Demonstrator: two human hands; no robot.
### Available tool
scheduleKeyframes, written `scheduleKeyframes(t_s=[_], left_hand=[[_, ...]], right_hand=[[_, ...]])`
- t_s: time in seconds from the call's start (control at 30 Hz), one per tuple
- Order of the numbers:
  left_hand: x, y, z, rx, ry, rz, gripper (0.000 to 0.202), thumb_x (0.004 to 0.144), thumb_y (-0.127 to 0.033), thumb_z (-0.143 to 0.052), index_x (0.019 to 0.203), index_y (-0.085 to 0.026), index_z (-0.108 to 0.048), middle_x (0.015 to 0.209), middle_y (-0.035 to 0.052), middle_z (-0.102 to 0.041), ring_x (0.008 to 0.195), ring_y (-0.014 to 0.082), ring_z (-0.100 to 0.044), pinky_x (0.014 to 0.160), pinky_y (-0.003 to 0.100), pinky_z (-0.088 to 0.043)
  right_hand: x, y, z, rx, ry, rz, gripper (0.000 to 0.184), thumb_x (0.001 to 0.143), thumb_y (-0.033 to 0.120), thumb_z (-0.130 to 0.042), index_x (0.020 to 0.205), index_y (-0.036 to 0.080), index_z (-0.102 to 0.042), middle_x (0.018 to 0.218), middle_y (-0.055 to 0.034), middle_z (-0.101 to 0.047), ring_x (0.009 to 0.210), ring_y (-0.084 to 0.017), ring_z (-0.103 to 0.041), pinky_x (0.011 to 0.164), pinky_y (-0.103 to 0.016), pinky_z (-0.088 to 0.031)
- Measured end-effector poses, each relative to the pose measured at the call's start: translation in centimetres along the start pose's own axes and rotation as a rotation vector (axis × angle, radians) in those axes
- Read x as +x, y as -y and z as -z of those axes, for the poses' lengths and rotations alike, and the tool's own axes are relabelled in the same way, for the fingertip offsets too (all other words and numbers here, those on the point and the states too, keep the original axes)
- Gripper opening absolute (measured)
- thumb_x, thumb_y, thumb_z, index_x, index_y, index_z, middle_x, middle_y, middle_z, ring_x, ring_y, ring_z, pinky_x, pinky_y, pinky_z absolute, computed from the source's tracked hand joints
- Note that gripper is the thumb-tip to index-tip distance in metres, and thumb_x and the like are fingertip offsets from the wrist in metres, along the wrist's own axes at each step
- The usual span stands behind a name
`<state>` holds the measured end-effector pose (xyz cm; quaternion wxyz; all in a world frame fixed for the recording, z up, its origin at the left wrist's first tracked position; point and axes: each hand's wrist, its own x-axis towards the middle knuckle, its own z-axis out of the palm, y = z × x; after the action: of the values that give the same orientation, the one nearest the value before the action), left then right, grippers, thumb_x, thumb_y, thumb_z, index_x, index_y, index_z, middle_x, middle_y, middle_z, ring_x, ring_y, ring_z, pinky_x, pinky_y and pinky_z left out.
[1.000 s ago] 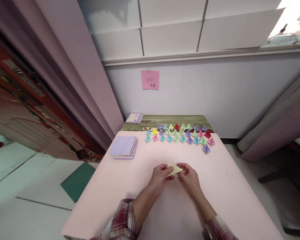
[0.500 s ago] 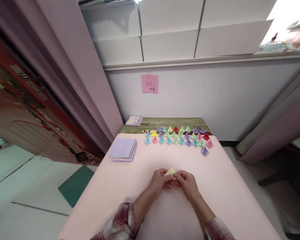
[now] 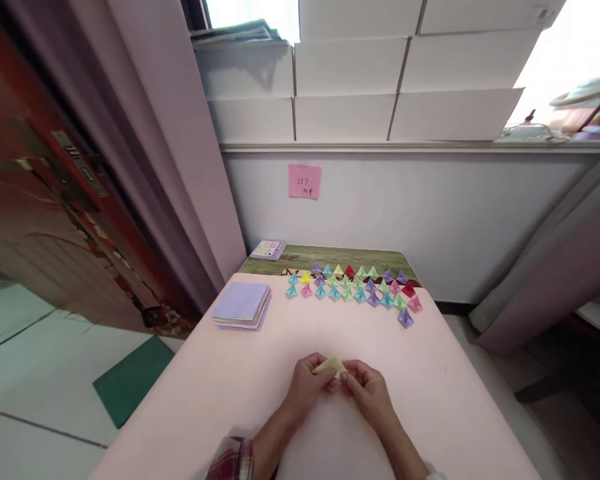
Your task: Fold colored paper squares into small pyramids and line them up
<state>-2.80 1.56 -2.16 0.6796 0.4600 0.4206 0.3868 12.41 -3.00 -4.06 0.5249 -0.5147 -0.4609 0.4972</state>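
Observation:
A small pale yellow piece of folded paper (image 3: 333, 365) is held between both hands near the middle of the table. My left hand (image 3: 307, 385) pinches its left side, the thumb lying across the front. On the right edge, my right hand (image 3: 367, 390) grips the paper between thumb and fingers. Parts of the paper are covered by the fingertips, and its exact folds are too small to make out. Beyond the hands stand rows of small folded paper shapes (image 3: 347, 293) in blue, purple, green, pink, yellow and red.
A stack of coloured square paper (image 3: 241, 302), purple on top, lies on the pink tabletop (image 3: 220, 387) at the left. Behind it is a printed packet (image 3: 269, 250). A pink note (image 3: 305, 181) sticks to the wall. A green mat (image 3: 133, 380) lies on the floor.
The view has tilted up slightly. The yellow paper has turned a little between my hands, and my right fingers have shifted lower on its right edge.

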Motion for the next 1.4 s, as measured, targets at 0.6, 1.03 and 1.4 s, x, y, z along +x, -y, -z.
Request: scheduleKeyframes(t_s=[0.6,1.03,1.4], left_hand=[[-1.5,1.0,0.1,0.044,0.147,-0.096,0.032,0.067,-0.036,-0.077,0.077,-0.017,-0.054,0.056,-0.0024,-0.06,0.044,0.0107,-0.056,0.044,0.02,-0.042],[-1.2,1.6,0.2,0.024,0.047,-0.147,0.044,0.082,-0.055,-0.055,0.067,-0.014,-0.059,0.055,0.0046,-0.064,0.042,0.0121,-0.056,0.044,0.022,-0.043],[-1.2,2.5,0.5,0.087,0.124,-0.184,0.033,0.073,-0.043,-0.069,0.077,-0.011,-0.065,0.06,0.0049,-0.067,0.048,0.0118,-0.058,0.046,0.021,-0.045]], right_hand=[[-0.9,0.5,-0.2,-0.159,-0.038,0.101,0.036,0.077,0.055,-0.065,0.073,0.018,-0.066,0.06,0.0004,-0.06,0.054,-0.014,-0.051,0.05,-0.023,-0.038],[-0.4,-0.6,0.1,0.058,-0.036,0.061,0.036,0.069,0.049,-0.075,0.083,0.019,-0.061,0.066,-0.0006,-0.062,0.059,-0.016,-0.055,0.054,-0.026,-0.042],[-0.5,-0.8,-0.1,0.158,-0.097,0.034,0.028,0.069,0.042,-0.077,0.078,0.019,-0.065,0.07,-0.0008,-0.065,0.064,-0.017,-0.058,0.059,-0.026,-0.045]])
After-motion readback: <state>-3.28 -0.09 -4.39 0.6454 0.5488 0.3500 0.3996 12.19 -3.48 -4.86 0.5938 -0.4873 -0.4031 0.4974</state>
